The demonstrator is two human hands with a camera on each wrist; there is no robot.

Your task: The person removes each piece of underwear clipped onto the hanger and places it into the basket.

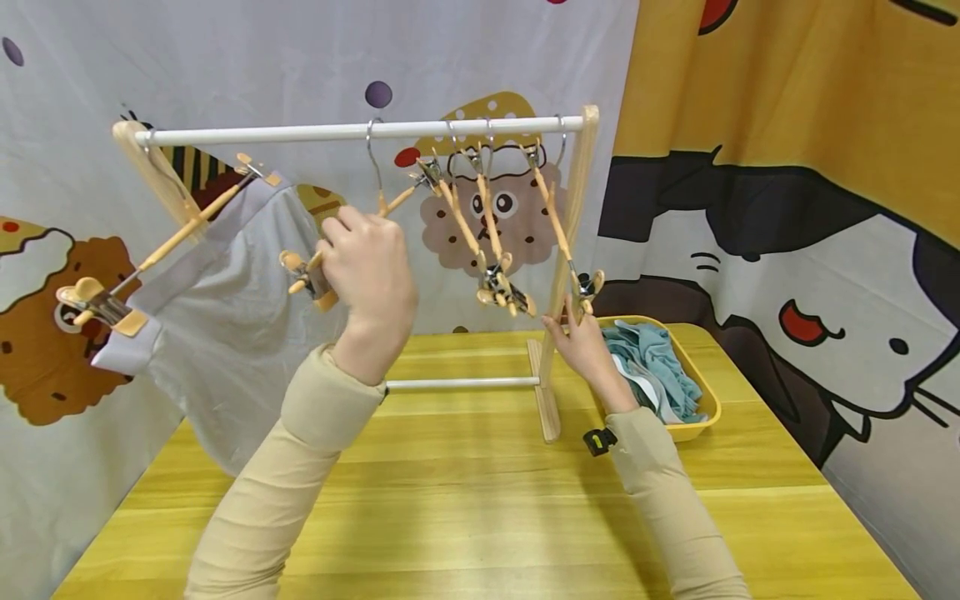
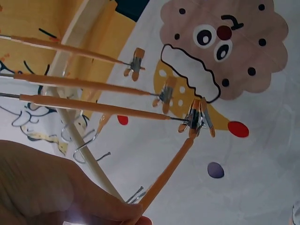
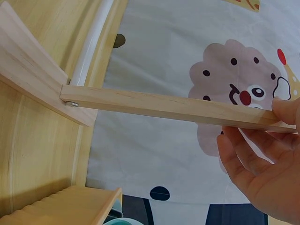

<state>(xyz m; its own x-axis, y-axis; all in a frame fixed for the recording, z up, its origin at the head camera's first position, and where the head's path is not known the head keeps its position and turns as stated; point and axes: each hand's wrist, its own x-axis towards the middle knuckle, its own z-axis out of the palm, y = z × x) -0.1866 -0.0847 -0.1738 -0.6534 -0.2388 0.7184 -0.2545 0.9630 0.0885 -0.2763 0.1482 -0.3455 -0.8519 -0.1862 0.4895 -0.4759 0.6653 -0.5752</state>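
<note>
My left hand [image 1: 371, 271] grips the wooden bar of a clip hanger [image 2: 166, 176], whose metal hook sits on the white rail of a small clothes rack [image 1: 337, 132]. No garment shows in that hanger's clips. My right hand [image 1: 588, 354] holds the rack's right wooden post [image 3: 178, 105], thumb on one side and fingers on the other. On the left, a pale grey garment with a waistband [image 1: 243, 292] hangs clipped to another hanger [image 1: 191, 227]. Several bare clip hangers [image 1: 491, 218] hang towards the right end of the rail.
A yellow basket [image 1: 711, 412] of folded teal and white clothes [image 1: 656, 358] stands behind my right forearm. The rack rests on a yellow wood-grain table [image 1: 480, 517]. Behind it hang cartoon-printed curtains [image 1: 262, 62]. A black strap [image 1: 599, 442] is at my right wrist.
</note>
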